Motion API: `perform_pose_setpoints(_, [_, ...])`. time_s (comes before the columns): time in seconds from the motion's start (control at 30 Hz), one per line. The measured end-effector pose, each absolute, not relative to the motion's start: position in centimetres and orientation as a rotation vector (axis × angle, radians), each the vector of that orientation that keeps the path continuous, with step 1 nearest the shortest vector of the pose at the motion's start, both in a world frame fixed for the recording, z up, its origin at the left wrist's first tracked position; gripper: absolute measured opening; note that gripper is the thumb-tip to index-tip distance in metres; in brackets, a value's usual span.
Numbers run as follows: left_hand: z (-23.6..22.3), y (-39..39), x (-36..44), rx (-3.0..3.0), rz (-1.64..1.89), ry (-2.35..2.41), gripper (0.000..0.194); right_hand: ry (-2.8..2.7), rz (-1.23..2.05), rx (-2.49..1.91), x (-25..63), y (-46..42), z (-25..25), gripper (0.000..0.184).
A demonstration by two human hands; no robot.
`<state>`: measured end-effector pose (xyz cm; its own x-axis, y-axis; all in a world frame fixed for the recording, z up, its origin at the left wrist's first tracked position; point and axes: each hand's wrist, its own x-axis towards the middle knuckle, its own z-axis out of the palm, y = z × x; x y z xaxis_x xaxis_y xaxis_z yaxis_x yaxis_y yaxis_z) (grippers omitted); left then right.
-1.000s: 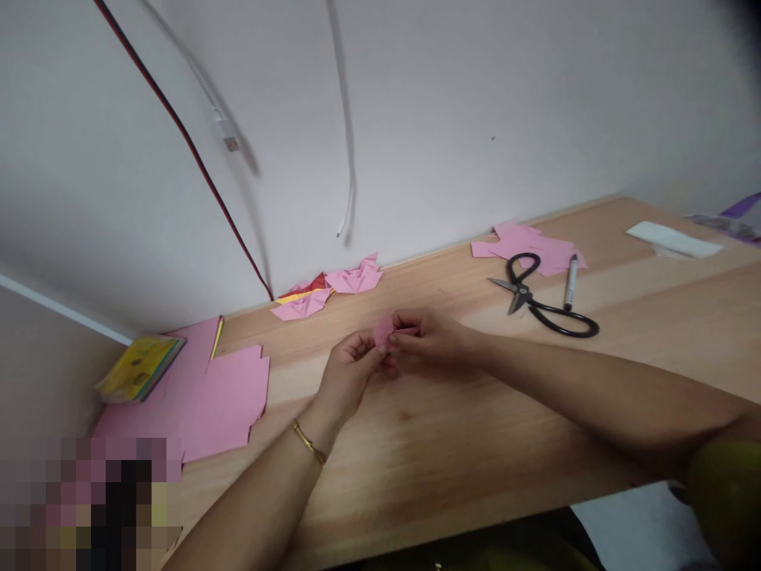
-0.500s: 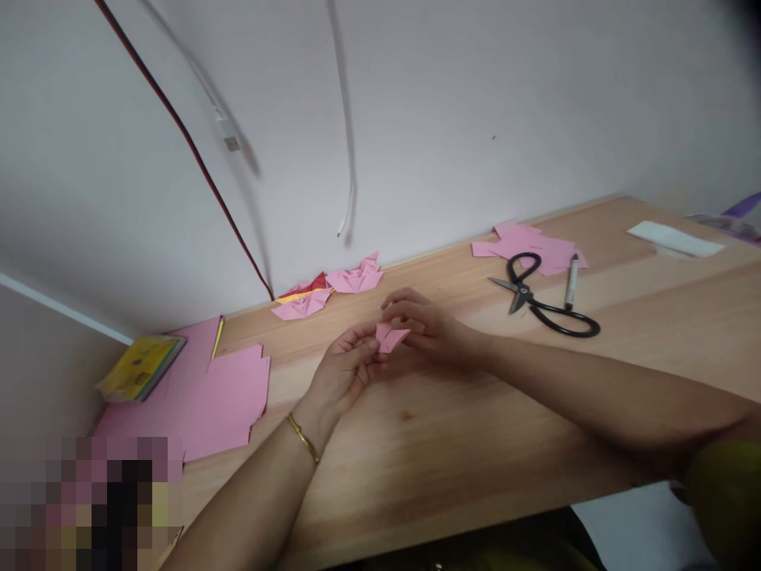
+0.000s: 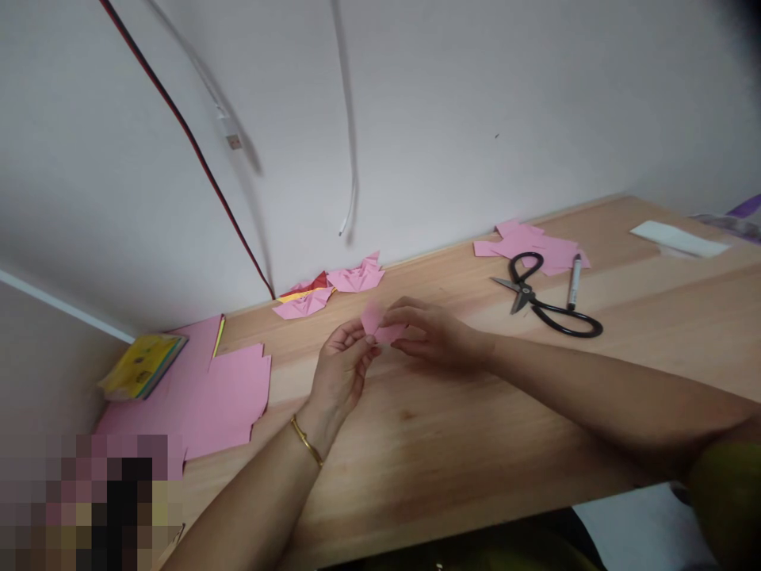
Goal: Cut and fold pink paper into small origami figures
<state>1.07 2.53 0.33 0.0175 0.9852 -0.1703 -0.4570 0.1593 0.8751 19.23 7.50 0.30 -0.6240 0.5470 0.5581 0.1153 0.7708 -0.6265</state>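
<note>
A small piece of folded pink paper is held up over the wooden table, between both hands. My left hand, with a gold bangle at its wrist, pinches the paper's near edge between thumb and fingers. From the other side, my right hand has its fingers and thumb closed around the right part of the paper, covering some of it. Near the wall, beyond the hands, lie two folded pink paper shapes, the left one with a red and yellow piece on it.
Black-handled scissors lie partly spread on the right, beside a marker and pink paper pieces. A white strip is farther right. Pink sheets, a yellow packet and a yellow pencil are left. Cables hang along the wall.
My right hand has come down and left onto the paper, closing its fingers around it. One flap of the paper now stands upright, and the left hand has shifted slightly left.
</note>
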Motion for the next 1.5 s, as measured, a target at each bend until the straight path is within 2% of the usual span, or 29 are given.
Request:
perform_pose_setpoints(0.13, [0.33, 2.46, 1.17, 0.757, 1.250, 0.953, 0.028, -2.219, 0.670, -0.439, 19.28, 7.49, 0.15, 0.018])
perform_pose_setpoints(0.27, [0.13, 2.41, 1.09, 0.799, 1.226, 0.918, 0.028, -2.246, 0.665, -0.460, 19.38, 7.32, 0.25, 0.013])
perform_pose_setpoints(0.47, [0.14, 2.57, 0.79, 0.810, 1.138, 0.876, 0.031, -2.211, 0.811, -0.446, 19.62, 7.55, 0.42, 0.012])
perform_pose_setpoints(0.9, [0.44, 2.53, 0.67, 0.891, 1.001, 0.955, 0.016, -2.119, 1.244, -0.595, 19.50, 7.32, 0.83, 0.018])
perform_pose_setpoints(1.5, [0.26, 2.30, 1.28, 0.937, 1.059, 1.020, 0.024, -2.011, 1.276, -0.698, 19.28, 7.25, 0.53, 0.018])
